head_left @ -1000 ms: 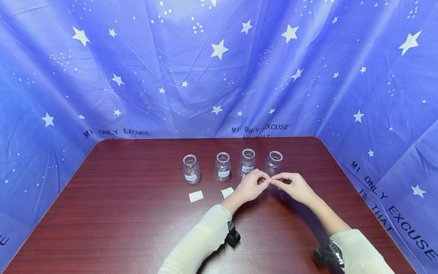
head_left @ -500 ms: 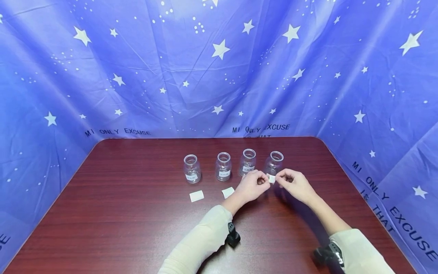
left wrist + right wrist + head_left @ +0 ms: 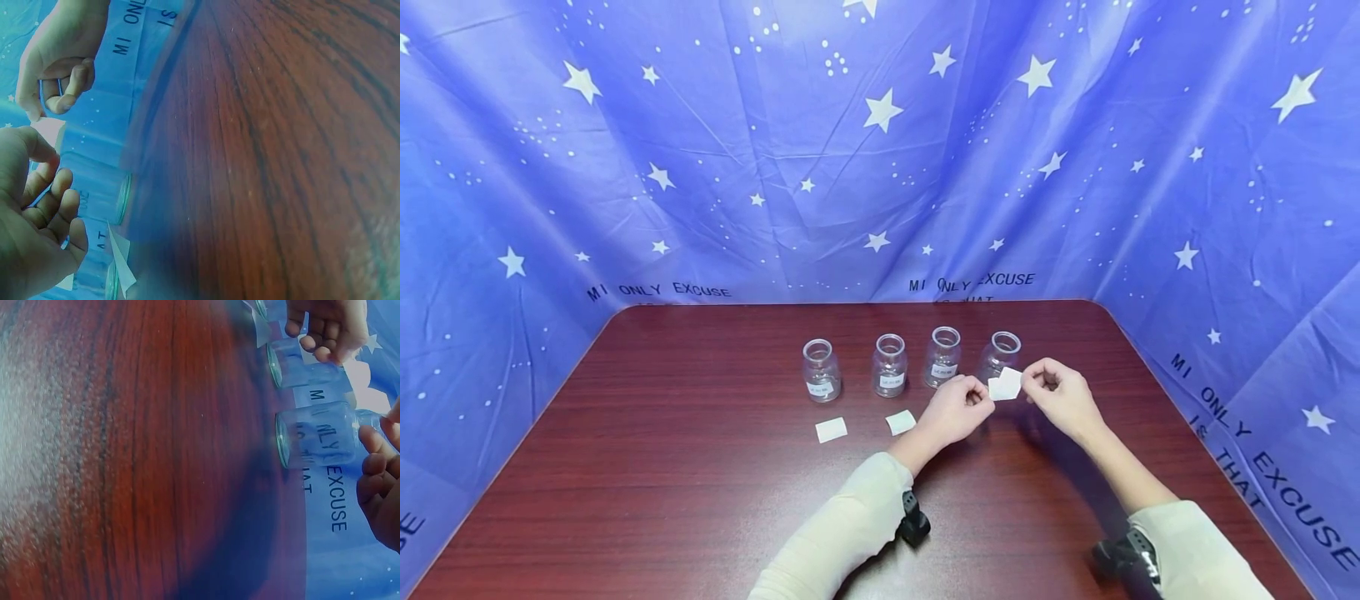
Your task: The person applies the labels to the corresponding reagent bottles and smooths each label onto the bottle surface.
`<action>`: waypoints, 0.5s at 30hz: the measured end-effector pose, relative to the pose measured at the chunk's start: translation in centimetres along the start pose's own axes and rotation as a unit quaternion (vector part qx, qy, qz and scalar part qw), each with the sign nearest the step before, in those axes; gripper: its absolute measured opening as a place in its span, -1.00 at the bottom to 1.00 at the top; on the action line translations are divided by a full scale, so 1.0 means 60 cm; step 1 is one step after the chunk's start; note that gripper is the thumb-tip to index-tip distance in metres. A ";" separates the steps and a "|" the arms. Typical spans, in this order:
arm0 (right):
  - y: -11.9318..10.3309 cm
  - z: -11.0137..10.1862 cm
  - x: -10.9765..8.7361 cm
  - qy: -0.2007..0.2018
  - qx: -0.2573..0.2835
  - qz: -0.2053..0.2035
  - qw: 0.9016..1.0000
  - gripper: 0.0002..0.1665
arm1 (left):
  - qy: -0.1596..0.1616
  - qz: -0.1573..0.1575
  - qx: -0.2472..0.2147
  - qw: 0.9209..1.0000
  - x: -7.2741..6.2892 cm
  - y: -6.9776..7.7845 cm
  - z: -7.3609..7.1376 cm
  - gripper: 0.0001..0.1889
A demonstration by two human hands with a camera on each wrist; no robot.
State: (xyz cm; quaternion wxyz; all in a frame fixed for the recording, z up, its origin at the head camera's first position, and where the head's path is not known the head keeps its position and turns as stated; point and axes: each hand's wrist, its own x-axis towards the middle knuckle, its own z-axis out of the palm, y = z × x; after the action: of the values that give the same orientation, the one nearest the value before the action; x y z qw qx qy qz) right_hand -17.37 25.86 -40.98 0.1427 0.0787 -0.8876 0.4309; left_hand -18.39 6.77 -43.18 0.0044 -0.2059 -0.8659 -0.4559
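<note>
My left hand pinches the left edge of a small white sticker label with thumb and forefinger. My right hand pinches the right side, where a second white layer stands off at an angle, like a label part-peeled from its backing. I cannot tell which layer is the backing. Both hands are in front of the rightmost glass jar, whose lower part they and the label partly cover. In the right wrist view the two white layers overlap between the hands, above the jar.
Three more open glass jars stand left of it: one, another and the leftmost, each with a printed white label. Two white paper slips lie on the table, one and a curled one. A starry blue curtain surrounds the table.
From fingertips held together, my right hand has moved right and slightly up. The white label has come into view between the hands, and its two layers now spread apart.
</note>
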 end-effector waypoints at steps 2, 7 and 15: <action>0.000 -0.003 0.001 0.020 -0.007 0.005 1.000 -0.95 | 0.001 -0.009 -0.006 1.000 -0.001 0.002 0.003 -0.93; 0.000 -0.012 0.003 0.051 -0.040 0.010 0.998 -0.95 | -0.001 -0.029 -0.024 0.999 -0.004 0.006 0.009 -0.93; 0.001 -0.012 0.002 0.102 -0.078 0.022 0.991 -0.94 | -0.016 -0.069 0.017 0.997 -0.011 0.015 0.017 -0.94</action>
State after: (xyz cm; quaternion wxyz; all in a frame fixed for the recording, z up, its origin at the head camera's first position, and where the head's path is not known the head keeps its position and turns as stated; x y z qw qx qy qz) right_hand -17.38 26.45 -40.59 0.2288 0.0030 -0.9007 0.3694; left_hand -17.30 7.78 -43.17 -0.0374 -0.1526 -0.8858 -0.4366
